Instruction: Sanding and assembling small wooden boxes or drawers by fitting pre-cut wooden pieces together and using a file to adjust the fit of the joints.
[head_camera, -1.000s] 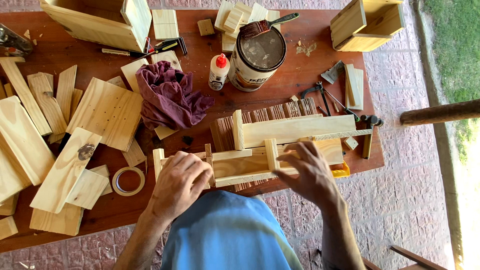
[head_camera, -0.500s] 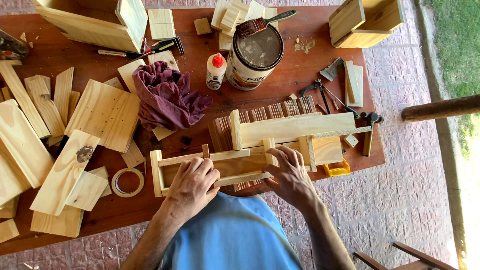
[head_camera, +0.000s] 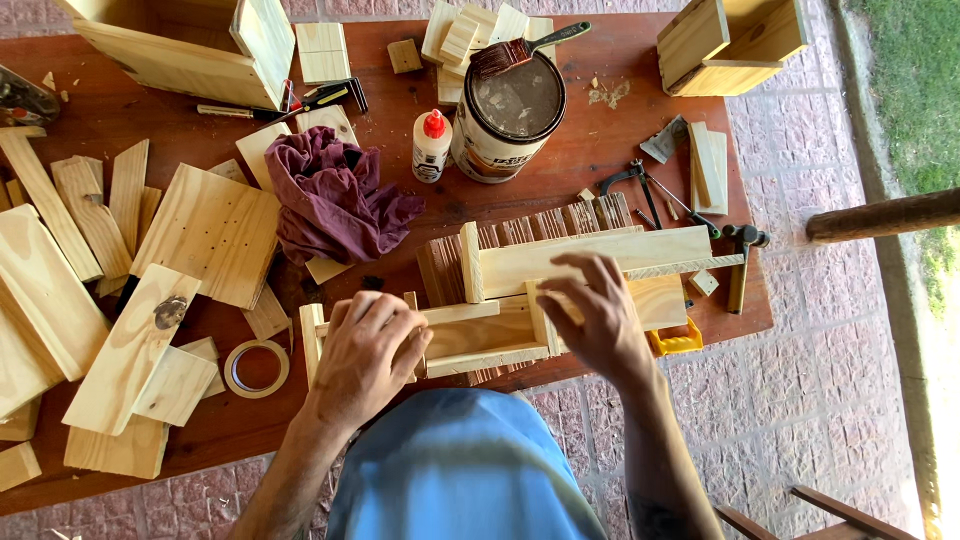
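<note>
**Both hands on a small pine frame at the near edge of the bench**

I see the wooden frame (head_camera: 480, 335) lying at the near edge of the table, right in front of the person's body. It is pale, unfinished pine: a long low box shape of thin slats, with short upright end pieces and a divider near its right part. My left hand (head_camera: 365, 350) rests curled over the frame's left part, fingers bent and pressing down on the top slat. My right hand (head_camera: 595, 310) sits over the right part by the divider, fingers loosely spread and bent; I cannot tell whether they actually grip the wood or only touch it.

Just behind the frame lies a second, longer pine box (head_camera: 590, 258), resting on a row of darker slats (head_camera: 530, 235). A yellow tool (head_camera: 675, 340) pokes out under the frame's right end.

Farther out: a crumpled purple rag (head_camera: 335, 195), a white glue bottle (head_camera: 431, 147) with a red cap, and an open can (head_camera: 510, 115) with a brush (head_camera: 520, 50) across its rim. A roll of tape (head_camera: 257, 367) lies to the left, among many loose pine boards (head_camera: 205, 230).

The table (head_camera: 600, 150) is reddish-brown wood, standing on a pinkish paved floor (head_camera: 830, 380), with grass (head_camera: 920, 90) at the far right.
</note>
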